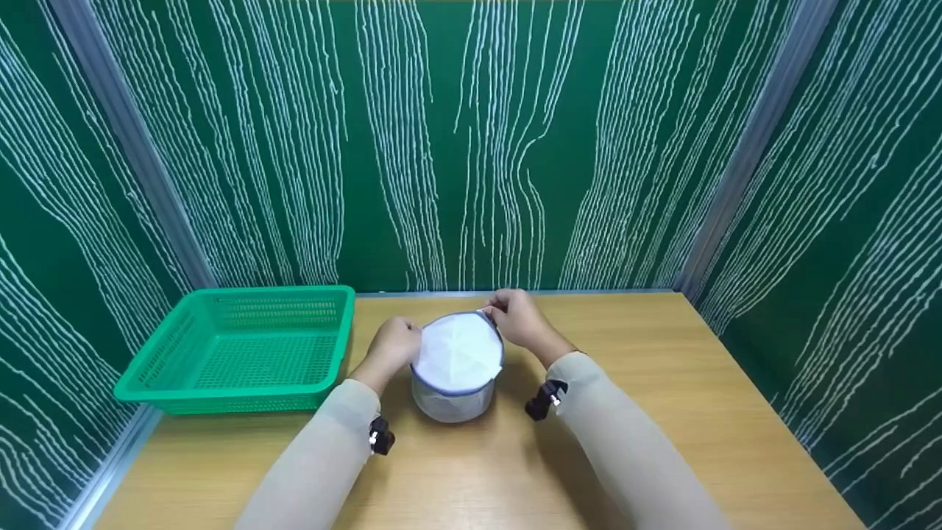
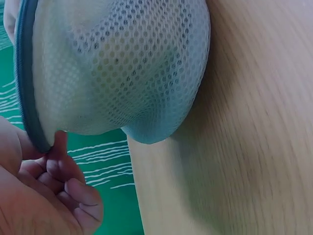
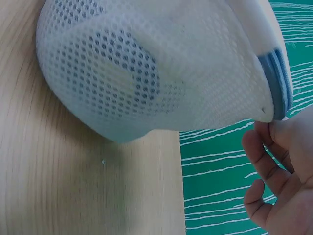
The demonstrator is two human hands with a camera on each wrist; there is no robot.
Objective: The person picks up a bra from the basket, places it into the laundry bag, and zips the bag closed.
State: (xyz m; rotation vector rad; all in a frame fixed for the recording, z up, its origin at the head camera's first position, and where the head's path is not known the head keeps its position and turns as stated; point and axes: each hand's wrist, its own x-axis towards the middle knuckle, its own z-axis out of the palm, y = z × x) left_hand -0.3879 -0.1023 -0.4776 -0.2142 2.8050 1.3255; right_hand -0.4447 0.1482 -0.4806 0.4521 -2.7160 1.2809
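A white mesh laundry bag (image 1: 458,353), round with a blue-trimmed rim, stands on the table between both hands. My left hand (image 1: 397,341) pinches its rim on the left side; in the left wrist view the thumb and a finger (image 2: 59,144) meet at the blue edging. At the far right of the rim, my right hand (image 1: 515,318) pinches the edge near the blue band, as the right wrist view also shows. The mesh side (image 3: 107,73) bulges and looks partly see-through; what lies inside, if anything, I cannot tell.
A green plastic basket (image 1: 324,389) with slotted walls stands at the table's left, close to my left forearm. The wooden table (image 1: 662,412) ends at green panels (image 1: 574,221) with white wavy lines at the back and sides.
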